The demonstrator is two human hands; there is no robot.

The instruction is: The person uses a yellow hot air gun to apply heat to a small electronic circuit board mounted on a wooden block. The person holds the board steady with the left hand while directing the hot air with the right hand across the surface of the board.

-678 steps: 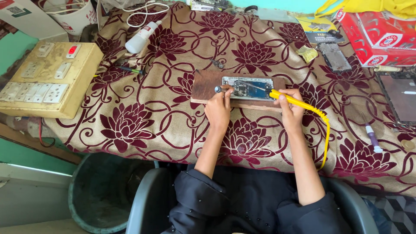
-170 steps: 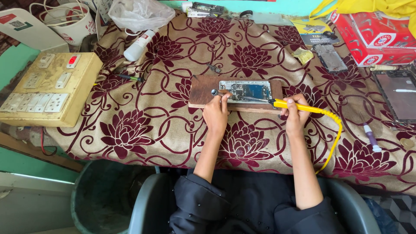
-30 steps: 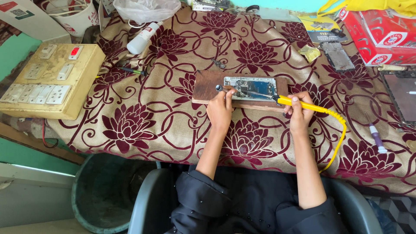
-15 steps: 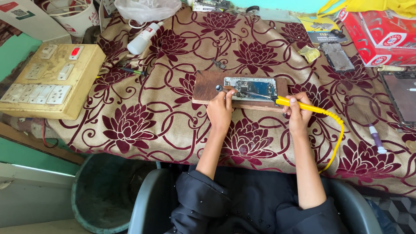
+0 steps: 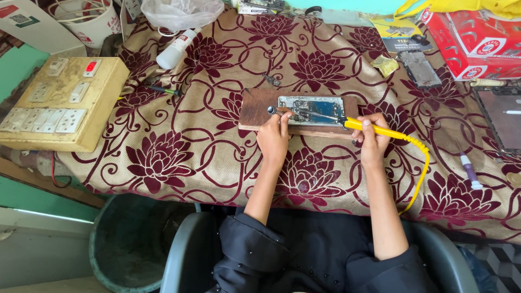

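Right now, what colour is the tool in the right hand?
Yellow: the soldering iron has a yellow handle and cord, clearest in the head view.

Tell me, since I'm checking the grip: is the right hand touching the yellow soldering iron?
Touching. The head view shows the right hand with its fingers wrapped around the handle of the yellow soldering iron, whose tip reaches over the opened phone.

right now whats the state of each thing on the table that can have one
phone: back off, insides showing, flat on the wooden board
soldering iron: held by right hand, tip over the phone
left hand: pinching a small metal tool at the phone's left end
white bottle: lying on its side
switch board: switch positions unclear
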